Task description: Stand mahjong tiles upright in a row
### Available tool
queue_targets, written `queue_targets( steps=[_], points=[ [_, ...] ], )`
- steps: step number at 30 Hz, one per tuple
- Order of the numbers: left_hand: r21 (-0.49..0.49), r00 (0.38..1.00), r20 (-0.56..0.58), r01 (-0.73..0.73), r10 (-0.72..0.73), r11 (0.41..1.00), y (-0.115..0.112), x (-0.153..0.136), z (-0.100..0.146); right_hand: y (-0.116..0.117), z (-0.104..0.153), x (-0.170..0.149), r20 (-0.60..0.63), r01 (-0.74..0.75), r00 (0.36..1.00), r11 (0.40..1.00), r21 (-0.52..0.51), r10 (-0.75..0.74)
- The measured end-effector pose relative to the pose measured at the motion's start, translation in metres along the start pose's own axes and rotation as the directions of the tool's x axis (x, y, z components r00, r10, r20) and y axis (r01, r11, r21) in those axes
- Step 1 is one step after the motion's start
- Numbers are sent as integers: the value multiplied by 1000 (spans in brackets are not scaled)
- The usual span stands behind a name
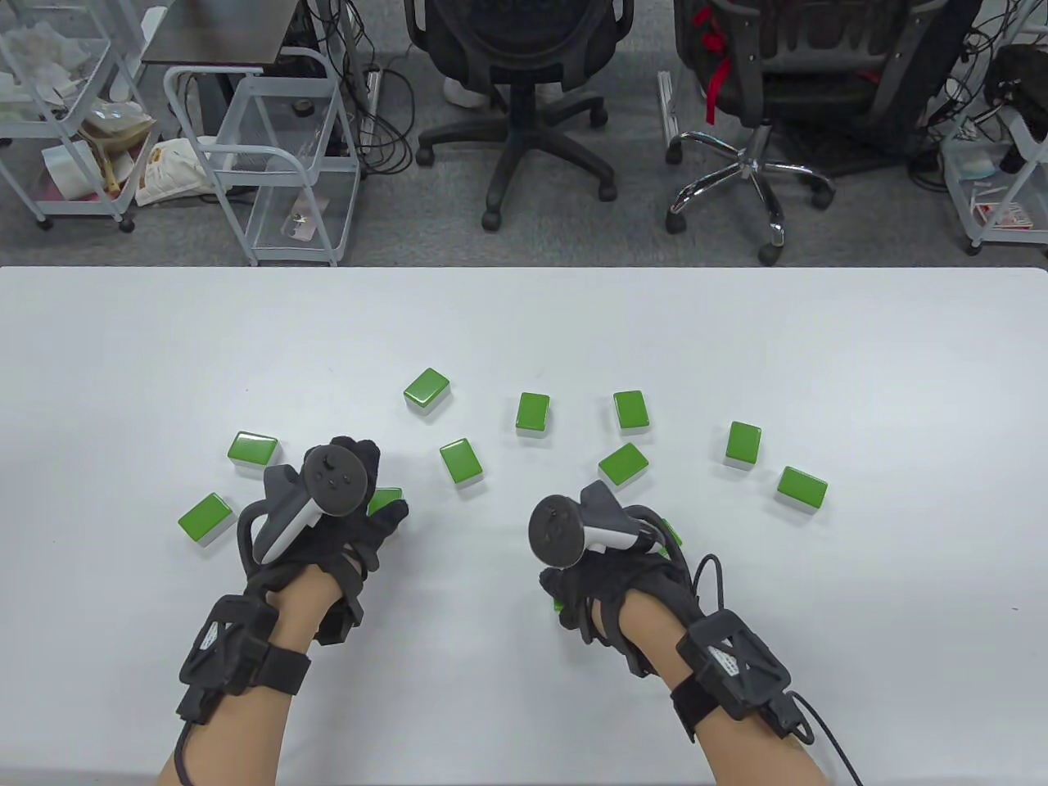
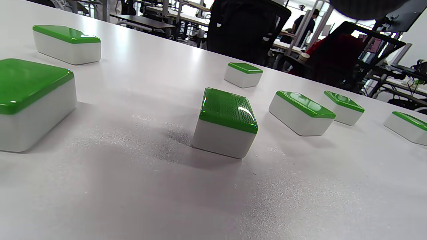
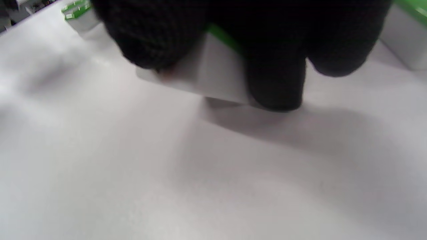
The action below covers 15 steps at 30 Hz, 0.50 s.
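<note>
Several green-backed white mahjong tiles lie flat and scattered on the white table [image 1: 524, 327], among them one [image 1: 463, 463] between my hands and one [image 1: 624, 465] just beyond my right hand. My right hand [image 1: 606, 573] grips a tile; in the right wrist view its fingers [image 3: 277, 83] pinch the tile [image 3: 217, 76], which is tilted with one edge off the table. My left hand [image 1: 360, 508] hovers over a flat tile [image 1: 385, 498] and holds nothing. No fingers show in the left wrist view, where a flat tile [image 2: 227, 120] lies at the centre.
More flat tiles lie at the left [image 1: 253, 451] [image 1: 206, 517], at the back [image 1: 426, 389] [image 1: 532, 412] [image 1: 631, 409] and at the right [image 1: 743, 444] [image 1: 801, 488]. Office chairs and wire carts stand beyond the table's far edge.
</note>
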State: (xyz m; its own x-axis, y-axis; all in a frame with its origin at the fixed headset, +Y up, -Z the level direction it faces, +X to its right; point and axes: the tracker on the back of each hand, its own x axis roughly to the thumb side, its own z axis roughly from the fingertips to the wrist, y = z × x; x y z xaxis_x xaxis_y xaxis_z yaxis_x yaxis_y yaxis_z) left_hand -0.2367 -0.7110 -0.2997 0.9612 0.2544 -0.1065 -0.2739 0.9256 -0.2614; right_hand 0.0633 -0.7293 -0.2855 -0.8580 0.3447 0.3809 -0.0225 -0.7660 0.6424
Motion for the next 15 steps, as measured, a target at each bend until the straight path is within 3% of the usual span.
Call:
queue_targets(
  steps=[7, 11, 15],
  points=[
    [1, 1000, 3, -4, 4, 1000, 0, 1, 1, -8, -5, -27, -4, 160, 987, 985, -57, -160],
    [-1, 1000, 2, 2, -2, 1000, 0, 1, 0, -10, -2, -26, 21, 140, 990, 987, -83, -139],
    [4, 1000, 3, -7, 7, 1000, 1, 1, 1, -29, 14, -25, -2, 108, 994, 968, -227, -112]
  ],
)
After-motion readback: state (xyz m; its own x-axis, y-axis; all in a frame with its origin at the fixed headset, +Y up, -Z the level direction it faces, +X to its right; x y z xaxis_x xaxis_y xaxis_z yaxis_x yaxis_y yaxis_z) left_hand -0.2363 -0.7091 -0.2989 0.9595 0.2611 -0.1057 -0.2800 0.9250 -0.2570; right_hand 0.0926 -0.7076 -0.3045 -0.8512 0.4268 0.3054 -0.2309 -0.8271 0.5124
